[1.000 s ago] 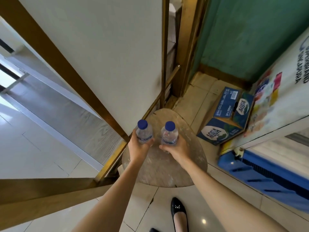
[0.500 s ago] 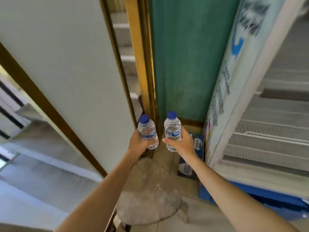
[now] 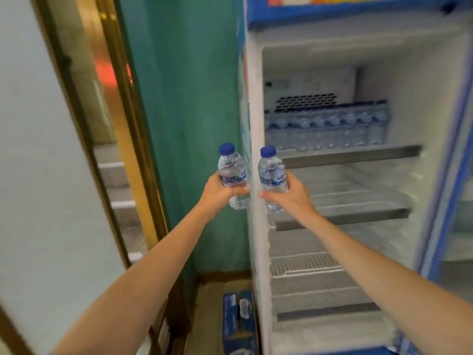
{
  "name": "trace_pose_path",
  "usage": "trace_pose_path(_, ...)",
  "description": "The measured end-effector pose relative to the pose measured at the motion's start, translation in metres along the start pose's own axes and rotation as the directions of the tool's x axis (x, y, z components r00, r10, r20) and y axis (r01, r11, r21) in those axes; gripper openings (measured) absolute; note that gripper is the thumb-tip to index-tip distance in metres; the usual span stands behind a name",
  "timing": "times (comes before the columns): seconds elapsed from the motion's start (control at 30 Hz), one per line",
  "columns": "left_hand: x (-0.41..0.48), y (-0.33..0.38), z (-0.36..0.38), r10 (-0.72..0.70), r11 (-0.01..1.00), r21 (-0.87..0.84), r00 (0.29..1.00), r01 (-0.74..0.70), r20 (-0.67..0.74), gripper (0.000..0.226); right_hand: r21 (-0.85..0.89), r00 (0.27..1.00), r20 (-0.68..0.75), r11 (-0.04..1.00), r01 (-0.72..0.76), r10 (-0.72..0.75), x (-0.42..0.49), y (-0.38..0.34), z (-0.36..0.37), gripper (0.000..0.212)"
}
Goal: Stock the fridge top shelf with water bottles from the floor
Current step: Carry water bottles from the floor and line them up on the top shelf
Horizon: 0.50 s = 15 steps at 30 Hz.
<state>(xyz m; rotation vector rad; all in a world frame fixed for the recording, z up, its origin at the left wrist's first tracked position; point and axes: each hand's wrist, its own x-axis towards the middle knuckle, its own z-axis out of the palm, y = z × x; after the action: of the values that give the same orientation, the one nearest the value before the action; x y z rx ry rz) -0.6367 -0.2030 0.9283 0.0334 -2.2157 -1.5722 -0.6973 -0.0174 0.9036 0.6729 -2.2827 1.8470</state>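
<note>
At the far left of the frame a pale panel edged in a gold metal frame is standing beside a teal-green painted wall. At the foot of that wall, low in the middle of the frame, a blue printed cardboard carton is lying on the floor just beside the fridge. In the middle of the frame the left hand is gripping a small clear plastic water bottle with a blue screw cap around its labelled waist, holding it upright in front of the green wall. Just to its right, the right hand is wrapping its fingers round a second small clear blue-capped water bottle, also upright, near the first but not touching it, in front of the fridge's left post. Filling the right half of the frame, the tall white display fridge with blue trim is standing open. Its grey-fronted top shelf is carrying a blurred row of matching stocked bottles along the back, with wire shelves stepping down below it. The step in hand appears to be the carry: both bottles are being held up at the cabinet's left edge, below the shelf's level in the picture, and neither is on it yet. The next move is probably calling for lifting both up and rightward over the shelf's front lip. They would then go down upright in front of the stocked row without knocking it.
</note>
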Motion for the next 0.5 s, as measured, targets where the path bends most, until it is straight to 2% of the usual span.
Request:
trace_pose_path(0.07, 0.021, 0.026, 0.024, 0.050, 0.999, -0.013, 0.999, -0.050, 0.010, 0.052, -0.043, 0.996, -0.079, 0.998, 0.034, -0.037, 0.017, -0.013, -0.031, 0.076)
trace_pose_path(0.2, 0.071, 0.066, 0.072, 0.108, 0.994, -0.036, 0.994, -0.107, 0.016, 0.059, -0.111, 0.977, -0.186, 0.990, 0.082, -0.101, 0.055, -0.025, -0.086, 0.064)
trace_pose_path(0.3, 0.110, 0.085, 0.108, 0.145, 0.989, 0.000, 0.989, -0.145, 0.021, 0.056, -0.130, 0.968, -0.215, 0.986, 0.104, -0.131, 0.089, -0.026, -0.119, 0.066)
trace_pose_path(0.4, 0.161, 0.086, 0.138, 0.108, 0.993, 0.044, 0.993, -0.106, -0.040, 0.055, -0.127, 0.966, -0.230, 0.988, 0.089, -0.117, 0.131, -0.015, -0.144, 0.077)
trace_pose_path(0.5, 0.218, 0.073, 0.160, 0.002, 1.000, 0.027, 0.994, 0.001, -0.105, 0.061, -0.148, 0.972, -0.197, 0.984, 0.096, -0.125, 0.170, -0.001, -0.164, 0.069)
